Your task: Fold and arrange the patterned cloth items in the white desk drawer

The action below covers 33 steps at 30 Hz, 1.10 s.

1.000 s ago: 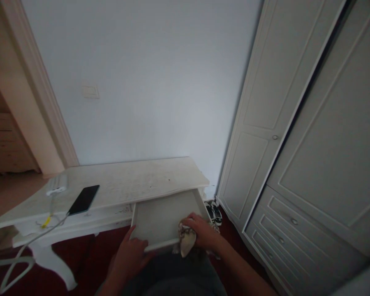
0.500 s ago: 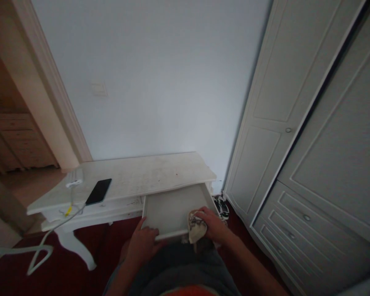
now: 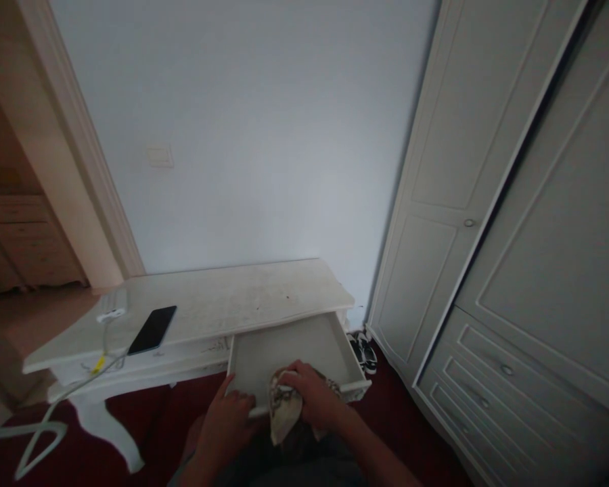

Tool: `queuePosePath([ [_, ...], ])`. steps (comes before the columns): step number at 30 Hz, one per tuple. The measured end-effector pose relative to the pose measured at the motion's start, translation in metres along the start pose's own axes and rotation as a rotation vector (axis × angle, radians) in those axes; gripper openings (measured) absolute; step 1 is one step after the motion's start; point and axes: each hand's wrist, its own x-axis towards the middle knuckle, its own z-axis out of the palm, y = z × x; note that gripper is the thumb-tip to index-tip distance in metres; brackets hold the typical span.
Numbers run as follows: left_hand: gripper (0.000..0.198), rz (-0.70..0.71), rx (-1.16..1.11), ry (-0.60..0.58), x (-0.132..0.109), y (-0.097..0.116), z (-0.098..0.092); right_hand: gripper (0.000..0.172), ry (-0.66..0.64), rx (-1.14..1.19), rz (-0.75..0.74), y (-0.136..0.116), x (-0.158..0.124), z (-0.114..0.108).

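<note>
A white desk [image 3: 223, 301] stands against the wall with its right drawer [image 3: 294, 348] pulled out and bare inside. My left hand [image 3: 228, 423] grips the drawer's front edge near its left corner. A crumpled patterned cloth [image 3: 283, 409] is held in my right hand [image 3: 312, 399], fingers closed on it, and pressed against the front rim of the drawer near its middle. The cloth hangs down over the drawer front.
A black phone [image 3: 152, 329] and a white power strip [image 3: 112, 308] with a trailing cable lie on the desk's left part. Shoes [image 3: 364, 348] sit on the dark red floor beside a white wardrobe [image 3: 512, 237] at right. A doorway opens at left.
My right hand with the cloth has slid left along the drawer's front rim, from the right corner toward the middle. The left hand stays on the front edge. The view shifted slightly.
</note>
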Motion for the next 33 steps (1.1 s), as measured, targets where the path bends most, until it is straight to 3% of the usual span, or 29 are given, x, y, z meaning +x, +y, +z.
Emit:
queuePosePath([
  [3,0.040,0.013,0.001,0.016,-0.001,-0.001,0.004,0.033,0.077,0.007,0.068,0.049,-0.044,-0.048],
  [6,0.043,0.005,-0.007,0.022,-0.001,-0.003,0.008,0.038,0.305,-0.029,0.130,0.087,-0.084,-0.087],
  [8,0.044,0.004,-0.015,0.026,-0.001,-0.003,0.008,0.046,0.497,-0.077,0.221,0.102,-0.097,-0.098],
  [10,0.041,0.012,-0.016,0.024,-0.001,-0.003,0.006,0.055,0.547,-0.127,0.360,0.107,-0.097,-0.097],
  [12,0.037,0.026,-0.016,0.025,-0.002,-0.003,0.004,0.058,0.474,-0.146,0.480,0.108,-0.082,-0.089],
  [14,0.036,0.036,-0.022,0.027,-0.002,-0.004,0.004,0.050,0.429,-0.144,0.535,0.110,-0.055,-0.082],
  [17,0.039,0.032,-0.025,0.025,-0.002,-0.007,0.006,0.036,0.463,-0.161,0.580,0.118,-0.004,-0.086],
  [19,0.042,0.030,-0.032,0.013,-0.001,-0.009,0.008,0.035,0.492,-0.177,0.621,0.124,0.026,-0.093],
  [22,0.041,0.033,-0.035,0.013,0.001,-0.010,0.010,0.037,0.498,-0.193,0.650,0.130,0.049,-0.101],
  [25,0.037,0.025,0.010,0.024,0.000,-0.007,0.008,0.040,0.422,-0.195,0.605,0.128,0.034,-0.101],
  [29,0.041,0.027,0.041,0.046,-0.002,-0.002,0.002,0.050,0.204,-0.158,0.465,0.120,-0.024,-0.114],
  [33,0.048,0.032,0.044,0.009,-0.001,0.001,-0.003,0.028,0.020,-0.100,0.328,0.104,-0.066,-0.134],
])
